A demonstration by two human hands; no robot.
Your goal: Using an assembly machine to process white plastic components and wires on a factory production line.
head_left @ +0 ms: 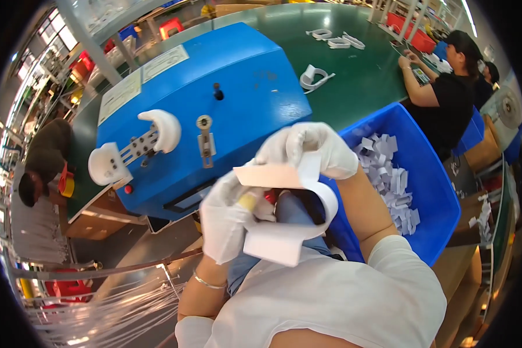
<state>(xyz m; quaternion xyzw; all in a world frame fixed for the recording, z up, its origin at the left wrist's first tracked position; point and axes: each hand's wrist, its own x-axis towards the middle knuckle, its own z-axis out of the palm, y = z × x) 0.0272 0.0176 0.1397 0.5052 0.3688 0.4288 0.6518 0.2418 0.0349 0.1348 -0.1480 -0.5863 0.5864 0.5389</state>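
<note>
Both hands wear white gloves and are closed on one long white paper strip (284, 229), held up over the person's lap just in front of the blue machine (214, 104). The right hand (310, 148) has its grip pinched shut on the strip's upper, flat end; the left hand (226, 217) is wrapped around the lower part, where the strip curls back on itself in a loop. Something small and yellow shows in the left palm — too hidden to tell what it is.

The strip looks light and thin, bending freely under its own weight, so it will likely crease or tear if pulled hard. Holding it by the flat faces near each end, as now, seems the safest hold; its edges are probably a little sharp but soft under gloves.

Just to the right sits a blue bin (432, 174) full of small white cut pieces (391, 174), its near rim close to the right forearm. The machine's front edge and its white curved guides (136, 145) lie to the left and ahead. Open room is mostly above the lap; the green table (359, 75) beyond carries loose white strips, and another person in black works at its far side.
</note>
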